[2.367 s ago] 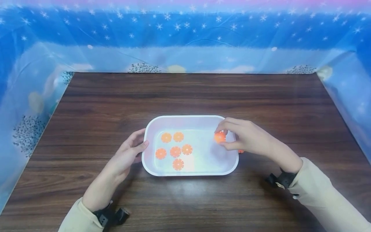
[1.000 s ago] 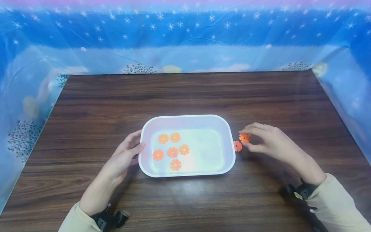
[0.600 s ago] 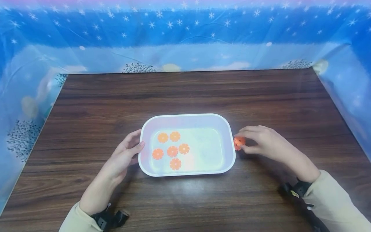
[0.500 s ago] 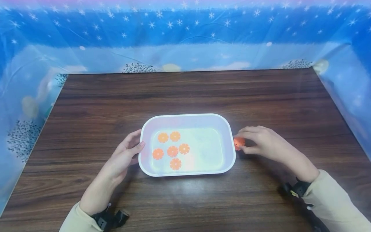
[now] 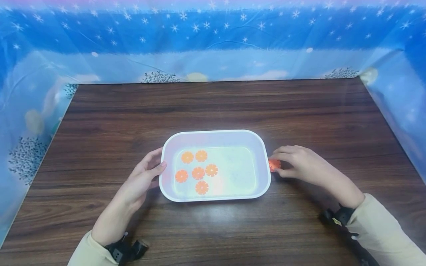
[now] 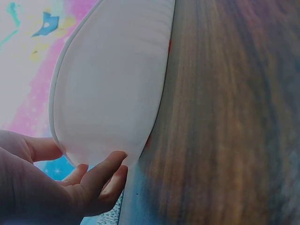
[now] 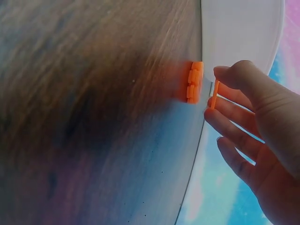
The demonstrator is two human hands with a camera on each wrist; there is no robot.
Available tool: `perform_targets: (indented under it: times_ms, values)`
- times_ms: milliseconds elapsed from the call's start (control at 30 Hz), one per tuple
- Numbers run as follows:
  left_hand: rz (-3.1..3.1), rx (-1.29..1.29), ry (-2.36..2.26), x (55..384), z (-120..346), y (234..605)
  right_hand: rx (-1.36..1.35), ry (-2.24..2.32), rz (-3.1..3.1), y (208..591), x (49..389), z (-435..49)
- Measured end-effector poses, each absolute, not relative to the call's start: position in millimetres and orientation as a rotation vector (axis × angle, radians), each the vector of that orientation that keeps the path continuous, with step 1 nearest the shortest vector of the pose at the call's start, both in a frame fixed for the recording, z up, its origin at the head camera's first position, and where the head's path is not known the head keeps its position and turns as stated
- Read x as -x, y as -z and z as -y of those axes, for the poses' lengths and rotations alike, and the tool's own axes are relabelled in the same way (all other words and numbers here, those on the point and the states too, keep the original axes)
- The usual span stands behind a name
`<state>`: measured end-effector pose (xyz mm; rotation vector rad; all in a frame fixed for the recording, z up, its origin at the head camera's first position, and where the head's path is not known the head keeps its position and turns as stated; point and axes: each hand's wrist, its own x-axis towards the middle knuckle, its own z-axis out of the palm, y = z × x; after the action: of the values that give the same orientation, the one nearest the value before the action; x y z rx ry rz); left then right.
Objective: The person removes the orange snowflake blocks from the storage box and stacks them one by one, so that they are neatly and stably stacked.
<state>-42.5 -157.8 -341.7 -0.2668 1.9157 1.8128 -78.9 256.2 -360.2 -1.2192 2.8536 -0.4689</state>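
One table point(image 5: 213, 107), one tub point(image 5: 214, 139), six discs point(image 5: 198, 173) inside toward nine o'clock, one held disc point(image 7: 214, 96) and one uncountable stack point(image 7: 194, 83) toward three are seen.

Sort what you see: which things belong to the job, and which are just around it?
Belonging:
white tub, held by the left hand
six orange discs inside it
orange disc pinched by the right hand
orange pile beside the tub

Surroundings:
wooden table
snowflake cloth
wrist cameras
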Motion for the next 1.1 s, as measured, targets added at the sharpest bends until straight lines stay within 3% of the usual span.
perform_targets:
  times_ms: [1100]
  values:
    - [-1.917, 0.29, -1.814, 40.6, 158.7, 344.0, 1.326, 0.456, -2.844, 368.4, 82.9, -252.5]
